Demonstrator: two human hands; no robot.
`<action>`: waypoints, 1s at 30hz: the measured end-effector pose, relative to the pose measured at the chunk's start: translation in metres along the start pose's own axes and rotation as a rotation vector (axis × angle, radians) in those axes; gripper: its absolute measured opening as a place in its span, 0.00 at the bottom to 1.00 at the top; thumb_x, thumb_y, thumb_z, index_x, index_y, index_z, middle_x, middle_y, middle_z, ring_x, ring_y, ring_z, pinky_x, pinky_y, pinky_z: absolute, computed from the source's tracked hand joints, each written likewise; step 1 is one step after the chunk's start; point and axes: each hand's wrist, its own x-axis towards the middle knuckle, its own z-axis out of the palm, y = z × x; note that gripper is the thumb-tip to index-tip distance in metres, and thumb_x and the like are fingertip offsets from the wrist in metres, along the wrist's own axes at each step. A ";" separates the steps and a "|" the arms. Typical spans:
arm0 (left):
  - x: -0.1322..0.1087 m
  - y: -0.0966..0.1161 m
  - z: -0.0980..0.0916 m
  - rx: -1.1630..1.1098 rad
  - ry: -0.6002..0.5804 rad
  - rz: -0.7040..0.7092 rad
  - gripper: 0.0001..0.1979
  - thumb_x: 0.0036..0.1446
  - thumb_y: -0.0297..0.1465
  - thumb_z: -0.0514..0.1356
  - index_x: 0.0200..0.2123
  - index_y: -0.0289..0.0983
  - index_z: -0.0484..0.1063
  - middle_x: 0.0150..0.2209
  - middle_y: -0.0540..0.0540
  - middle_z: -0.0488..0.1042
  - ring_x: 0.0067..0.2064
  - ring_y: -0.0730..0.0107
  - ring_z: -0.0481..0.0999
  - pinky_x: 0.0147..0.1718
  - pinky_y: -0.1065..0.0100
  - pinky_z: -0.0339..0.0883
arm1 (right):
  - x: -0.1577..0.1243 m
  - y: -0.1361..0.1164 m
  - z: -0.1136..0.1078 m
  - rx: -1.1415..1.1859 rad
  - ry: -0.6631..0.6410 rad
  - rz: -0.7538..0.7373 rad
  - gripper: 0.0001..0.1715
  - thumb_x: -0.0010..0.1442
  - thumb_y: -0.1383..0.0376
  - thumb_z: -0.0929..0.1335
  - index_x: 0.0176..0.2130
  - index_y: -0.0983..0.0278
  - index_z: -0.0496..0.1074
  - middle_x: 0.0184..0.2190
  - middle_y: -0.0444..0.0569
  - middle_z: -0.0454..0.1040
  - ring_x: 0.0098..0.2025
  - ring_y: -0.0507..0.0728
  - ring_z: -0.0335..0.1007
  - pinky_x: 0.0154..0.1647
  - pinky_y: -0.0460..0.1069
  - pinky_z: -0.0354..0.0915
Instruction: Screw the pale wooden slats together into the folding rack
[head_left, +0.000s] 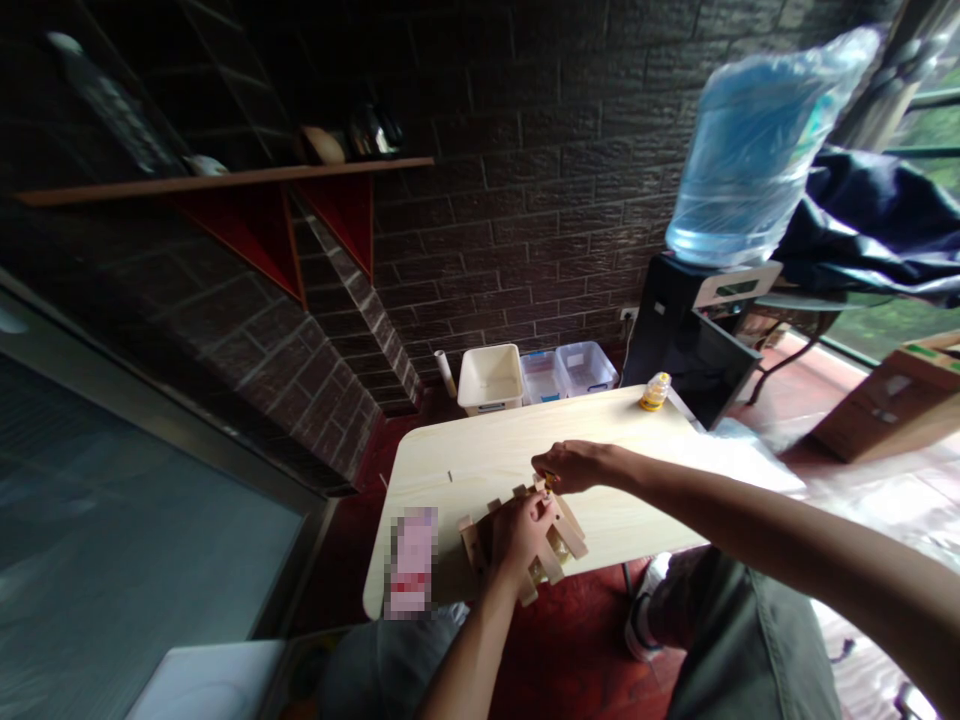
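Wooden slat assembly (pixel 561 542): at near edge of desk (pixel 600 425); several slats already joined, apparently part-built. Left hand (pixel 517 530): fingers wrapped round its frame. Right hand (pixel 574 465): fingers pinched on a small part (pixel 550 481) at its top end. Small yellow bottle (pixel 655 392): far edge, untouched.
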 end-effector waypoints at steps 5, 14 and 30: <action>0.000 0.004 -0.006 -0.011 -0.049 -0.021 0.12 0.59 0.39 0.57 0.42 0.42 0.75 0.25 0.52 0.70 0.28 0.73 0.67 0.31 0.71 0.55 | 0.004 0.001 0.009 -0.062 0.017 0.071 0.22 0.57 0.60 0.65 0.47 0.70 0.69 0.36 0.58 0.76 0.32 0.58 0.72 0.26 0.48 0.61; 0.001 0.000 -0.001 -0.001 0.020 0.047 0.13 0.59 0.39 0.57 0.44 0.43 0.76 0.26 0.51 0.72 0.28 0.73 0.68 0.33 0.71 0.57 | 0.003 -0.001 0.010 -0.074 0.021 0.102 0.24 0.56 0.59 0.67 0.48 0.72 0.68 0.38 0.61 0.76 0.37 0.61 0.73 0.31 0.48 0.65; 0.002 -0.007 0.003 -0.025 0.023 0.045 0.13 0.60 0.39 0.56 0.44 0.44 0.75 0.25 0.53 0.71 0.27 0.75 0.65 0.30 0.72 0.54 | 0.009 0.000 0.013 -0.116 0.023 0.069 0.26 0.57 0.58 0.66 0.49 0.74 0.67 0.36 0.61 0.76 0.34 0.60 0.73 0.28 0.48 0.63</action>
